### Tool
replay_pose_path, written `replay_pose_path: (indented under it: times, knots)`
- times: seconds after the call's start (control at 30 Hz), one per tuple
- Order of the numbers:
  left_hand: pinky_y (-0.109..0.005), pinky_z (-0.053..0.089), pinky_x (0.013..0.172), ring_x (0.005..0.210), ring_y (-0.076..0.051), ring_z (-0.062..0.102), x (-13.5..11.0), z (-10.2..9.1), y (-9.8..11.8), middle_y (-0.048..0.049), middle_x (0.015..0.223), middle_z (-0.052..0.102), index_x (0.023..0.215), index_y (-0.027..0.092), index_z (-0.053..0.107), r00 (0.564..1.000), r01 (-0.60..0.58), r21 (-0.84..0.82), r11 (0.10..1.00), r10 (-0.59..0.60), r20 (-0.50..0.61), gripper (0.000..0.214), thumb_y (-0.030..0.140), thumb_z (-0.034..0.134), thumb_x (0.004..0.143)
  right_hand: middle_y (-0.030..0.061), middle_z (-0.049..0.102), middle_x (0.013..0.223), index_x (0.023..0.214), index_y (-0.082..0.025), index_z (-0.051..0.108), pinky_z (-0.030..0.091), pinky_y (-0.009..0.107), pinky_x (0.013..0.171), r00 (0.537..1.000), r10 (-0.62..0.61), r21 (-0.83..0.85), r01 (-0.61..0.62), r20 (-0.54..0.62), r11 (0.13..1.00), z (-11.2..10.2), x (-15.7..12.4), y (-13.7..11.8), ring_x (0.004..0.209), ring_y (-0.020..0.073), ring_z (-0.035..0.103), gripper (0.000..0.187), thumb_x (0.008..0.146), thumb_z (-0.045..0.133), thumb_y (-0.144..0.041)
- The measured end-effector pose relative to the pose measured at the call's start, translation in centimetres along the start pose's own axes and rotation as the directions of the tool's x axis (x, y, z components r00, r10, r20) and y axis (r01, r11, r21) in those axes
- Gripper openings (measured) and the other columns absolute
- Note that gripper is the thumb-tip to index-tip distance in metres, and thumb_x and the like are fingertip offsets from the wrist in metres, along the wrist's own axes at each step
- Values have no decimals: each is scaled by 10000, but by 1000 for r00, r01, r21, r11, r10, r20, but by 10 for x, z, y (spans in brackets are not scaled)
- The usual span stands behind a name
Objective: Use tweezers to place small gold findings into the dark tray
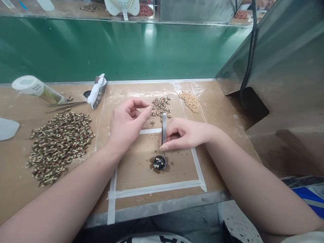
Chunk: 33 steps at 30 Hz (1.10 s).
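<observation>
My right hand [181, 134] is closed round metal tweezers [164, 128], held upright with the tips pointing down over the brown work surface [141, 165]. Just below it sits a small black round cup [159, 162] holding a few tiny pieces. My left hand [128, 121] hovers to the left with thumb and forefinger pinched together; what they hold, if anything, is too small to make out. A small scatter of brown metal parts [160, 106] lies just beyond both hands.
A big heap of brown, cream and red parts [59, 143] lies at left. Tan beads [190, 101] lie at back right. A plastic bottle [35, 88], spare tweezers [65, 105] and a wrapped tool [97, 92] lie at back left. A metal housing [283, 84] stands at right, beyond a green belt [113, 50].
</observation>
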<state>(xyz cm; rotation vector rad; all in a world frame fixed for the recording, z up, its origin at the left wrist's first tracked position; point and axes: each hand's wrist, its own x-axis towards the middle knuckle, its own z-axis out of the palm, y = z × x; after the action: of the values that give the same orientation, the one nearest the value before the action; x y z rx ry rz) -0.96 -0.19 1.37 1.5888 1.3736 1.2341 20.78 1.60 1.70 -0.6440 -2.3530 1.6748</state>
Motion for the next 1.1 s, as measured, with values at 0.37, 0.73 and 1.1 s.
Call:
replay_pose_path:
  times: [0.37, 0.73, 1.1]
  knots:
    - [-242, 496, 618, 762, -140, 640, 2, 5, -8, -56, 1029, 728, 1092, 219, 677, 1000, 2, -138, 990, 0, 17, 131, 246, 688, 964, -36, 577, 633, 806, -131, 786, 307, 209, 510, 995, -5, -71, 12, 102, 997, -3, -2, -2, 546, 74, 432, 203, 940, 752, -279]
    - [-296, 440, 628, 674, -165, 602, 3, -5, -12, -9, 816, 758, 1023, 230, 823, 993, -48, 293, 955, 14, 116, 132, 259, 729, 935, -7, 652, 665, 839, -148, 816, 382, 222, 505, 959, -99, 207, 157, -265, 966, -4, 3, 9, 568, 93, 516, 252, 876, 849, -395]
    - [-202, 298, 510, 584, -103, 360, -7, -6, -1, 47, 768, 417, 1071, 273, 578, 891, 281, -267, 922, -147, 430, 154, 399, 497, 1107, -30, 639, 614, 865, -227, 854, 391, 238, 465, 599, -131, 179, 430, -790, 885, 6, 18, 9, 512, 86, 484, 124, 865, 856, -351]
